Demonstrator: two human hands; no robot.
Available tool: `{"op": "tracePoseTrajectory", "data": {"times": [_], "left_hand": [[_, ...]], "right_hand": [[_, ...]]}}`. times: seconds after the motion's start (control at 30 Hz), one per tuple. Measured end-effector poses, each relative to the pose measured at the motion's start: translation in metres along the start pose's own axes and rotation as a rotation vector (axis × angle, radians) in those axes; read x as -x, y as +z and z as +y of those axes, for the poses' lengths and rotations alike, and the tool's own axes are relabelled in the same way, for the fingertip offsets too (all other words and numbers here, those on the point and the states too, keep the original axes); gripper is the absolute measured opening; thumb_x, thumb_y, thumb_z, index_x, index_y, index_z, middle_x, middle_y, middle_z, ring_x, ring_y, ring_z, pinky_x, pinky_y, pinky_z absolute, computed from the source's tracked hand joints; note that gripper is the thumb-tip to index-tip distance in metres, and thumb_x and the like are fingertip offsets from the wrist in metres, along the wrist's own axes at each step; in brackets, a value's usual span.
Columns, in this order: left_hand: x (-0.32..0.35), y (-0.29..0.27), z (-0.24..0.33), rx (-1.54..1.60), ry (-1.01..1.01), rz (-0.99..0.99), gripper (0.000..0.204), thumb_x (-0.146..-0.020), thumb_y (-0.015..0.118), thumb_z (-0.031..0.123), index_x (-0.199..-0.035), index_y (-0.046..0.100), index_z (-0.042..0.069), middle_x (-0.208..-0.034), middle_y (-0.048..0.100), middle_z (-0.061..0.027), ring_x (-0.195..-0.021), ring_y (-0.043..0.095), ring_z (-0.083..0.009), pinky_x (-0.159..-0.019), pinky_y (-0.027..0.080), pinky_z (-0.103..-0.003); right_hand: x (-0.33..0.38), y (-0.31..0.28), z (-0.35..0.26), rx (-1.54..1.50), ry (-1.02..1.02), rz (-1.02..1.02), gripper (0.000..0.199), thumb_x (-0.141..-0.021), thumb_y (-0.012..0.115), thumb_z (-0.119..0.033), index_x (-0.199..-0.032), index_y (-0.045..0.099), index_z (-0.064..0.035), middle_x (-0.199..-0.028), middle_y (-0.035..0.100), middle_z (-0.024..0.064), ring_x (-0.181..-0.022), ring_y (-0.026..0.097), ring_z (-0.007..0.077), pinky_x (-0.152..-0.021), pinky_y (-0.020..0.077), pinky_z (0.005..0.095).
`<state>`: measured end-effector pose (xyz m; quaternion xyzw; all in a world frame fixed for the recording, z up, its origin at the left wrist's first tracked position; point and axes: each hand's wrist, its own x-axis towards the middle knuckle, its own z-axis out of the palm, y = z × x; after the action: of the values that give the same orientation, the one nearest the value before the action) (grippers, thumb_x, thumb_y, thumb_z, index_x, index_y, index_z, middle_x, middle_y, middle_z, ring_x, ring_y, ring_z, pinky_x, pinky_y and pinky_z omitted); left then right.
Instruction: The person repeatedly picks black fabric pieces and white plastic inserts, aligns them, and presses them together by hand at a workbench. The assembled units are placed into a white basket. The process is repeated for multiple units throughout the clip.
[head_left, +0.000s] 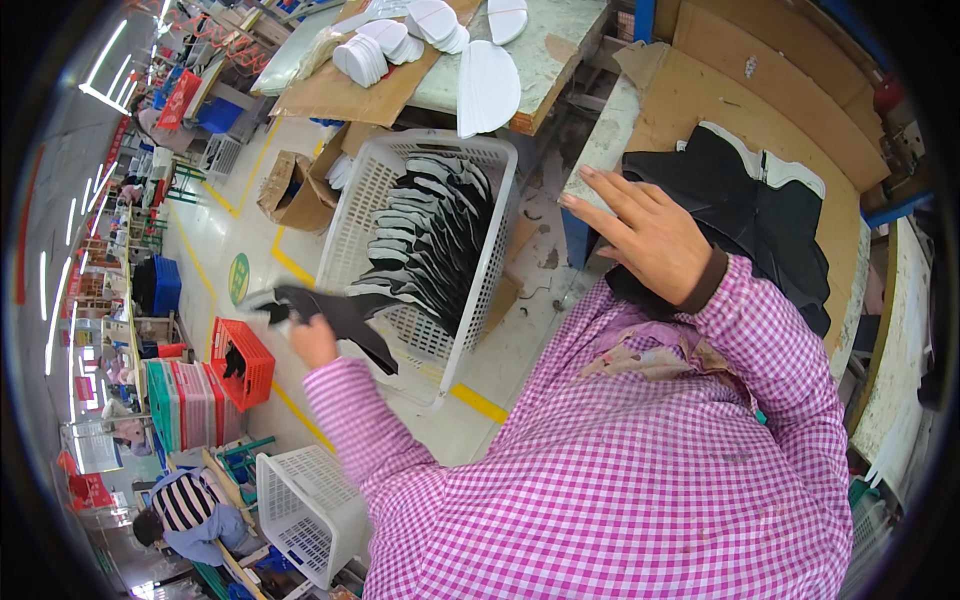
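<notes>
Head view: left hand [313, 340] pinches a flat black cut piece [335, 318], fingers clamped on it, just off the near rim of the white basket [362, 195], already well stocked with matching pieces. Right hand [650, 235], fingers spread, hovers over the black stack [770, 225] on the cardboard-topped bench [760, 90]; plenty left there.

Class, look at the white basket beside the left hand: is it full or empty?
Partly full. The white basket holds a row of black cut pieces along one side; bare mesh shows beside them.
</notes>
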<state>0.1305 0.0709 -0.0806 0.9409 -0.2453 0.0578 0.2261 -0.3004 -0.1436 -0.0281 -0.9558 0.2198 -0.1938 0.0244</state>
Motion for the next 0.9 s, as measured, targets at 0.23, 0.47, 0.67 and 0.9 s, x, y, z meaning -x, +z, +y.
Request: {"op": "tracePoseTrajectory", "data": {"times": [0.23,0.47,0.67,0.9], "left_hand": [[0.034,0.192,-0.009,-0.373,0.048,-0.395,0.041,-0.078,0.056,0.011,-0.114,0.054,-0.008,-0.107,0.062,-0.0237,-0.096,0.061,-0.0342,-0.085,0.049,-0.040],[-0.023,0.255,0.109,-0.264,0.312,-0.432,0.041,-0.079,0.053,0.004,-0.118,0.052,-0.007,-0.114,0.058,-0.0214,-0.102,0.058,-0.0316,-0.090,0.046,-0.039],[-0.031,0.200,0.161,-0.058,0.384,-0.261,0.043,-0.079,0.051,-0.003,-0.122,0.051,-0.005,-0.120,0.056,-0.0195,-0.108,0.055,-0.0293,-0.094,0.043,-0.038],[0.088,0.128,0.257,0.657,0.717,-0.412,0.047,-0.079,0.049,-0.009,-0.125,0.050,-0.003,-0.123,0.054,-0.0170,-0.112,0.053,-0.0266,-0.098,0.040,-0.036]], "right_hand": [[0.074,-0.042,0.013,-0.104,0.179,0.119,0.065,-0.064,0.073,-0.007,-0.126,0.052,-0.0062,-0.133,0.046,0.0184,-0.117,0.050,0.0330,-0.088,0.0448,0.0392],[0.203,-0.082,0.037,0.102,0.569,0.190,0.058,-0.072,0.071,-0.010,-0.126,0.051,-0.0083,-0.135,0.046,0.0149,-0.115,0.052,0.0303,-0.089,0.0443,0.0383],[0.336,-0.120,0.059,0.314,1.088,0.312,0.048,-0.078,0.070,-0.014,-0.123,0.054,-0.0082,-0.130,0.052,0.0129,-0.109,0.055,0.0315,-0.088,0.0451,0.0392],[0.348,-0.075,0.105,0.191,1.082,0.415,0.047,-0.077,0.070,-0.025,-0.117,0.057,-0.0027,-0.123,0.055,0.0196,-0.109,0.055,0.0354,-0.092,0.0457,0.0413]]}}
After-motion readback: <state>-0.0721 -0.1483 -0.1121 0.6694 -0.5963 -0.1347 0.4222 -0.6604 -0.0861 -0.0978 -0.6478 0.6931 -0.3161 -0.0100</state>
